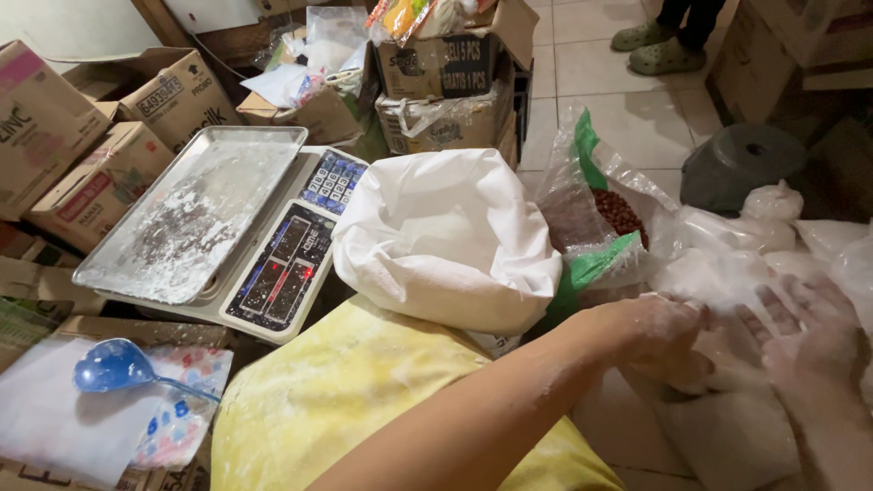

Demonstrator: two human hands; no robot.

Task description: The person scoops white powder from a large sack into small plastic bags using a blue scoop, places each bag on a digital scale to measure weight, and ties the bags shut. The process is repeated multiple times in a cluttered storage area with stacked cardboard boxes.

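Small clear plastic bag of white powder (727, 282), low at the right, just right of the big white sack (446, 236). Gripped at its top by the left hand (659, 341), fingers closed on the plastic; right hand (814, 341) open, flat against the bag's far side. Both dusted white. More filled bags (773, 205) just behind. Bag of brown beans (618, 211) between sack and small bag. Left of the sack, a scale (291, 259) with floury metal tray (195, 214); below it, a blue scoop (114, 366).

Scale (227, 227) left of sack (446, 236)
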